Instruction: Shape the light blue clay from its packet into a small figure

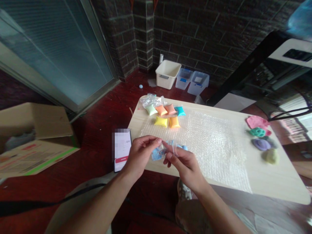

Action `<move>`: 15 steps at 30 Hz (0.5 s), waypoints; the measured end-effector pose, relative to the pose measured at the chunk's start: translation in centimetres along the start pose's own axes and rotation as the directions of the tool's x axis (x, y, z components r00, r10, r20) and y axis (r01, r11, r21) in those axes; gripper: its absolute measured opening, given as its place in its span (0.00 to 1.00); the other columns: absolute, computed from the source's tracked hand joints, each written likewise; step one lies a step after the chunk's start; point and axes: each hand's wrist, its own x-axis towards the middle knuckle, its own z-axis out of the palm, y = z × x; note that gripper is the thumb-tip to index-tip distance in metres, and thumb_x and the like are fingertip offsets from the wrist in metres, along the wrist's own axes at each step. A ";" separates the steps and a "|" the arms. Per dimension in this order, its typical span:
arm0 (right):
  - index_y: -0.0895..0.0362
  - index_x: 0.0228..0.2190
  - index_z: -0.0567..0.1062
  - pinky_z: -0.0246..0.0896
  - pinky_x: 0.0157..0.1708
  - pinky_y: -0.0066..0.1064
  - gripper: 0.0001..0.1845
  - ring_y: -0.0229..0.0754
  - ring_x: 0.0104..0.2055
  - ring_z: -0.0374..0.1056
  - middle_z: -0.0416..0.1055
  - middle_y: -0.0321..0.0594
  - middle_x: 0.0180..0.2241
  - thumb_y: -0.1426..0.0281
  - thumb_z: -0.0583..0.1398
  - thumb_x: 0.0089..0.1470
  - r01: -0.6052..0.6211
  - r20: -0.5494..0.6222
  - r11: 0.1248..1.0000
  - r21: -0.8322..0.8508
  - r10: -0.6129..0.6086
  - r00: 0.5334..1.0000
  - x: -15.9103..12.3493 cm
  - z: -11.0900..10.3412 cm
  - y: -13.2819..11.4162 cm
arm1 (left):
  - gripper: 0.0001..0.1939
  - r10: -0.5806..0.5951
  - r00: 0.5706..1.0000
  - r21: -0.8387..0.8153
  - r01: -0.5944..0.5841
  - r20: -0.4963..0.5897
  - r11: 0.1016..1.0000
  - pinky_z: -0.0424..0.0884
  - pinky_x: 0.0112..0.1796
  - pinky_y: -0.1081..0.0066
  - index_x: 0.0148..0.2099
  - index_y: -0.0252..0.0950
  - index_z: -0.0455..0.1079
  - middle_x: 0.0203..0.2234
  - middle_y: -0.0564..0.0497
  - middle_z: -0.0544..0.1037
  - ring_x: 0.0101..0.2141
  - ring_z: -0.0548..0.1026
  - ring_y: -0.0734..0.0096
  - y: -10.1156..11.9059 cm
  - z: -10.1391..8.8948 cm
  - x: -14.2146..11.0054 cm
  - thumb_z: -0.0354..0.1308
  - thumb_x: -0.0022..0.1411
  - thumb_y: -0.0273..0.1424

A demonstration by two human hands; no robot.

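My left hand point(141, 152) and my right hand point(181, 162) meet over the near edge of a pale wooden table point(268, 175). Both pinch a small clear plastic packet of light blue clay point(159, 152), which is held between them just above the table. The fingers of each hand are closed on the packet's top. Behind the hands lies a sheet of bubble wrap point(209, 143). At its far left end sit several small clay packets point(165, 115) in green, orange, pink, teal and yellow.
A phone point(122, 149) lies at the table's left corner. Shaped clay pieces point(262, 138) sit at the right end. Empty clear bags point(152, 100) lie by the packets. White and clear bins point(181, 77) stand by the brick wall. Cardboard boxes point(34, 136) are on the floor, left.
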 end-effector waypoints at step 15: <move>0.54 0.46 0.86 0.66 0.33 0.34 0.16 0.40 0.30 0.70 0.75 0.38 0.27 0.64 0.58 0.70 -0.001 -0.003 0.996 -0.088 0.001 1.000 0.1 -0.5 0.2 | 0.09 -0.014 0.998 0.027 0.013 0.065 1.000 0.69 0.37 0.67 0.32 0.35 0.84 0.24 0.50 0.76 0.30 0.72 0.68 -0.7 -0.7 -0.2 0.70 0.60 0.36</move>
